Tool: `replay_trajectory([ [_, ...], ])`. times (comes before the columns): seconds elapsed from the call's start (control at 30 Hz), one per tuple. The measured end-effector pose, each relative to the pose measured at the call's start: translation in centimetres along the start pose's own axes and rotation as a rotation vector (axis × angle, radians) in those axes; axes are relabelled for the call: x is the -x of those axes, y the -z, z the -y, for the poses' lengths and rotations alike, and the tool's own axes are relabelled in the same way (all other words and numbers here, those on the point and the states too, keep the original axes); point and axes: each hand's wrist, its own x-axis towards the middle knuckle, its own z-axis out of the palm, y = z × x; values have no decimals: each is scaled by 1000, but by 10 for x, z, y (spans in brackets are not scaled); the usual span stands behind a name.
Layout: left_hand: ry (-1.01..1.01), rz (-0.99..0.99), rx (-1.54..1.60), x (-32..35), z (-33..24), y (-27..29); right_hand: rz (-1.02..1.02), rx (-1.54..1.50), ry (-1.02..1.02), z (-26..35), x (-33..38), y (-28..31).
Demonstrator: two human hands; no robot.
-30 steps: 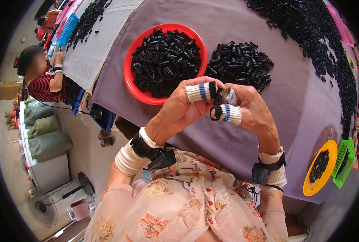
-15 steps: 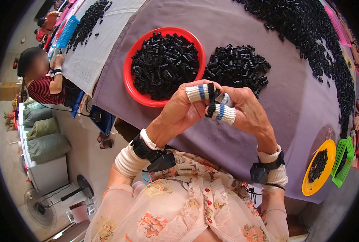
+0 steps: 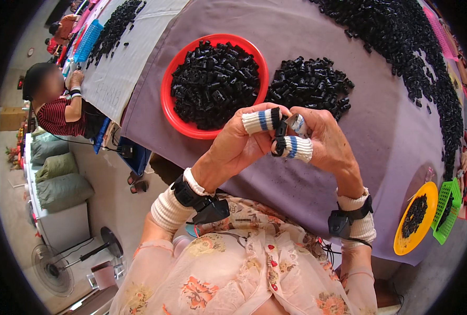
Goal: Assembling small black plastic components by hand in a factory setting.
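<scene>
My left hand [image 3: 233, 139] is closed in a pinch on a small black plastic part [image 3: 281, 130], holding it above the purple-grey tablecloth. Against that part is my right hand [image 3: 329, 137], its fingers wrapped round a thin silvery, blade-like tool [image 3: 298, 125] that they partly cover. Both thumbs wear white knitted finger sleeves with blue stripes and black tips. Beyond my left hand stands a red basin [image 3: 166, 100] heaped with black plastic parts. Just past my fingertips lies a loose pile of the same parts [image 3: 312, 84].
A large spread of black parts [image 3: 401, 52] covers the far right. At the right edge are a yellow plate [image 3: 401, 244] and a green basket [image 3: 454, 205], both holding black bits. A co-worker [image 3: 60, 115] sits on the left; a floor fan [image 3: 52, 270] stands lower left.
Both hands have shifted very slightly to the right, the right one a bit more. The grip on the black part and the tool stays the same.
</scene>
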Motion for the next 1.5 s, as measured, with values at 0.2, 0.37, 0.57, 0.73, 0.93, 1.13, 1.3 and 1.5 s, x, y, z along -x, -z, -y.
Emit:
replay_trajectory([
  [0.2,-1,0,-3,0,1,1,-6,-21,2,-5,2,-2],
  [0.37,-3,-5,10,1,2,1,-13,-19,17,-6,3,-4],
  [0.57,-10,-19,16,1,2,2,-11,-66,39,-8,2,-7],
  [0.73,1,118,126,-2,2,6,-25,-89,36,-1,2,-5],
  [0.93,8,57,185,1,1,3,-30,-43,44,-1,-3,-4],
  [1.13,7,-1,114,1,0,4,-4,-5,26,1,-6,0],
  [1.3,-24,4,64,0,0,4,4,38,57,1,-8,2],
  [1.5,-34,-56,-45,1,-4,0,27,-57,-15,0,-5,1],
])
